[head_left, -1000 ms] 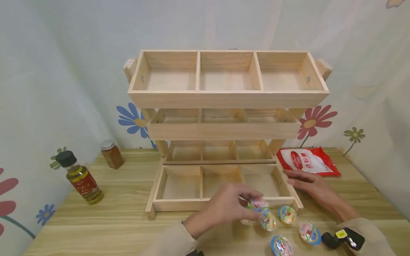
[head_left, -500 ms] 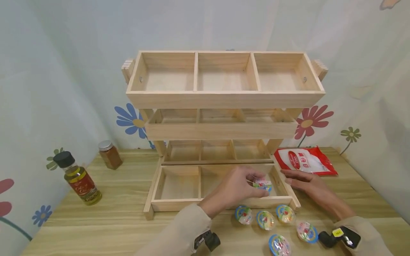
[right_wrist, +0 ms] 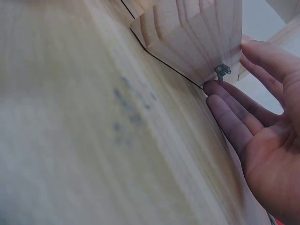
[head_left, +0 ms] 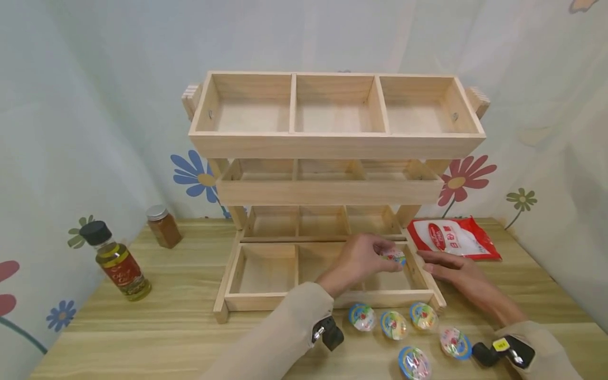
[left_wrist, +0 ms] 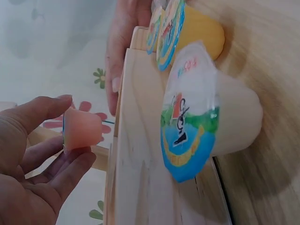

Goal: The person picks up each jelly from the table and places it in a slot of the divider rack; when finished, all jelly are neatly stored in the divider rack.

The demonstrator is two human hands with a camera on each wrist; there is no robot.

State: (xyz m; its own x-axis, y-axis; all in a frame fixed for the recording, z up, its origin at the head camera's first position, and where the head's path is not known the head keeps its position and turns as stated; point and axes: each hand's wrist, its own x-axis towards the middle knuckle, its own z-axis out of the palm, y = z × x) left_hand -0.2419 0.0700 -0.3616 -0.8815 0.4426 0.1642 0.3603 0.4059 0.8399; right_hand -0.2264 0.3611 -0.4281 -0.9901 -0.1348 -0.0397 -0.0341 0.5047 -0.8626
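Observation:
My left hand [head_left: 358,262] pinches a pink jelly cup [head_left: 393,256] over the right compartment of the rack's bottom tray [head_left: 266,302]. In the left wrist view the pink cup [left_wrist: 83,129] sits between thumb and fingers, clear of the wood. Fingers extended, my right hand [head_left: 467,279] touches the right side of the rack; the right wrist view shows its fingertips [right_wrist: 213,89] at the wooden side piece [right_wrist: 187,37] beside a metal screw. Several jelly cups lie on the table before the rack, among them a white one [head_left: 362,317] and a yellow one [head_left: 393,325].
The wooden rack's upper tray [head_left: 337,145] and middle tray [head_left: 330,193] rise above the bottom one. A red and white bag [head_left: 453,238] lies at the right. An oil bottle [head_left: 122,268] and a small brown jar [head_left: 164,228] stand at the left.
My left hand has carried the pink cup up and away from the table cups, over the front edge of the bottom tray and farther back. The right hand has stayed at the rack's side.

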